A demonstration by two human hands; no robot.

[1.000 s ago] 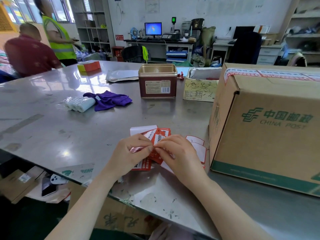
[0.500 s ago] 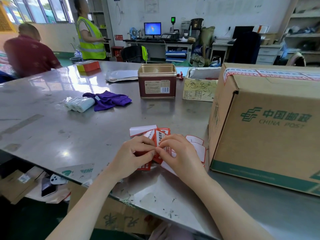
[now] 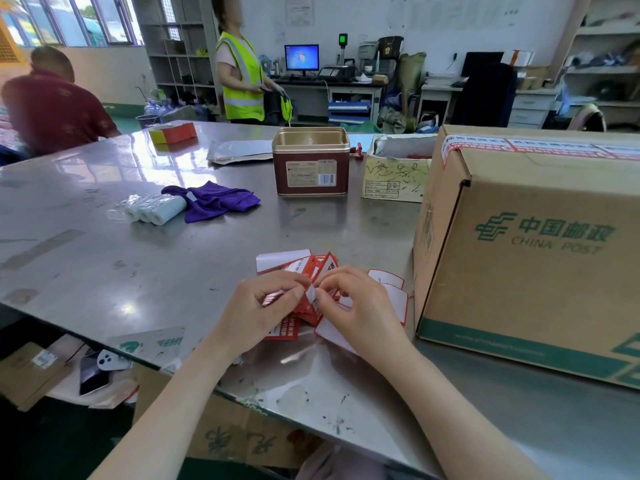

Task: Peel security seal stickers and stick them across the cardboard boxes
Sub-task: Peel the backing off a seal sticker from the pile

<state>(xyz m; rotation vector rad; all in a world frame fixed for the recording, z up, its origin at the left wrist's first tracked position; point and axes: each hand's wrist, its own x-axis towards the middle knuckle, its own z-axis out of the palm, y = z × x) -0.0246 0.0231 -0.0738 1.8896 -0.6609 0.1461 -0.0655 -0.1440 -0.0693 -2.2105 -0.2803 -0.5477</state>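
Sticker (image 3: pixel 310 293) is being pinched by left hand (image 3: pixel 268 303) and right hand (image 3: pixel 358 306) above tabletop (image 3: pixel 145 271), left of box (image 3: pixel 530 244).

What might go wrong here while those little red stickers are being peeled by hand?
1. Both hands, left hand and right hand, pinch one red seal sticker at a small corner; it may tear or curl and stick to itself.
2. Loose backing sheets lie under the hands; the peeled sticker could catch on them.
3. The China Post box already carries seal tape on top; a new seal could land crooked over it.
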